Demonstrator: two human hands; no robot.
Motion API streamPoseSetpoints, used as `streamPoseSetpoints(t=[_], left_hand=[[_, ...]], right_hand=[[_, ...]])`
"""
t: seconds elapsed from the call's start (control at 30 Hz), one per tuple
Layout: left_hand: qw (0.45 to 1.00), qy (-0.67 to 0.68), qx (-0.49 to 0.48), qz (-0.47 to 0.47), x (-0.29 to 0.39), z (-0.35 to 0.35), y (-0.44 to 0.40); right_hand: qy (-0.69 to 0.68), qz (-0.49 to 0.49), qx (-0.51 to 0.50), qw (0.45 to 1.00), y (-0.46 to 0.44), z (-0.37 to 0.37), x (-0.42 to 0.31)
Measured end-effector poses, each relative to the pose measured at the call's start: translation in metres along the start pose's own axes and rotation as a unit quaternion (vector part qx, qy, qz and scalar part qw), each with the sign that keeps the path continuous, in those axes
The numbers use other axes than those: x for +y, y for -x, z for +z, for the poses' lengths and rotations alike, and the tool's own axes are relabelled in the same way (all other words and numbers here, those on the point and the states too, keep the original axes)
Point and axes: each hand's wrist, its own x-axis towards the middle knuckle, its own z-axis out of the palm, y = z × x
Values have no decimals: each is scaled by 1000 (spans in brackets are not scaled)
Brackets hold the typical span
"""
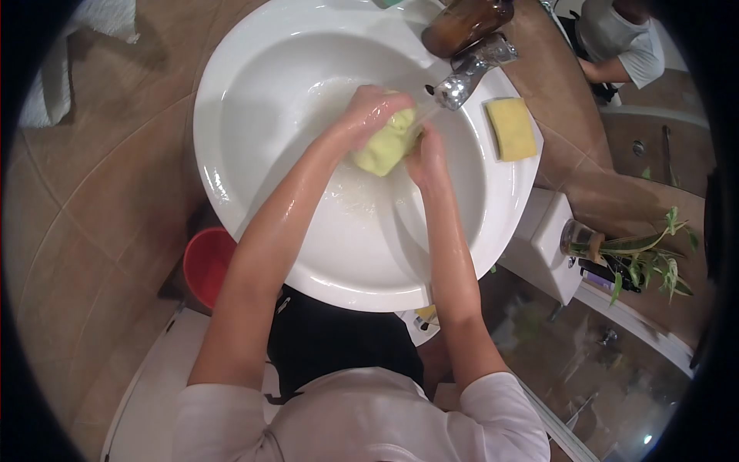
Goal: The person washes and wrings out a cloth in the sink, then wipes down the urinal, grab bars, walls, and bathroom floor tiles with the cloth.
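A wet yellow-green cloth (381, 152) is bunched up over the white sink basin (254, 138). My left hand (371, 115) is wrapped over its upper left side, fingers closed on it. At the cloth's right edge, my right hand (428, 158) grips it, with the fingertips partly hidden. Water runs from the chrome faucet (460, 83) onto the cloth and hands. Below the hands, shallow water spreads over the basin floor.
A yellow sponge (511, 129) lies on the sink's right rim. Behind the faucet stands a brown bottle (466, 27). A red bucket (209, 266) is below the sink at left. A potted plant (647, 258) stands at right, near a mirror reflecting a person.
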Motion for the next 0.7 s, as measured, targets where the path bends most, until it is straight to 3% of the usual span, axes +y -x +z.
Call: streamPoseSetpoints(t=[0.03,0.1,0.13,0.2,0.23,0.3,0.33,0.37,0.43,0.5,0.53,0.57,0.63,0.7], left_hand=[[999,-16,-22,45,2,2,2],[994,-31,-44,93,5,3,7],[990,-65,-38,117,11,2,14],[983,-105,-29,147,23,-2,25],[980,-112,-21,165,25,-4,28],[974,-124,-16,186,23,-9,24],[960,-118,7,253,15,-13,14],[941,-109,29,319,12,-16,8],[945,-78,37,317,20,-20,14],[950,-45,49,306,27,-28,22],[962,-33,27,271,32,-33,28],[972,-20,6,233,33,-37,33],[973,-28,-17,228,25,-34,31],[972,-35,-43,229,15,-22,22]], right_hand=[[3,-5,-1,1000,-1,5,-2],[-245,182,-22,952,-4,15,-1],[-246,180,-25,952,-11,16,2],[-253,132,-126,950,-44,17,11],[-254,130,-128,950,-69,10,20],[-141,55,-228,962,-102,4,30],[-103,24,-259,960,-106,10,28],[-56,-30,-231,971,-92,33,20],[-8,-90,-204,975,-92,50,15],[-217,109,-274,931,-103,51,20],[-227,239,-263,907,-108,49,25],[-228,241,-263,906,-88,52,15],[-78,339,-269,898,-22,57,-19],[-92,312,-224,919,-13,35,-18]])
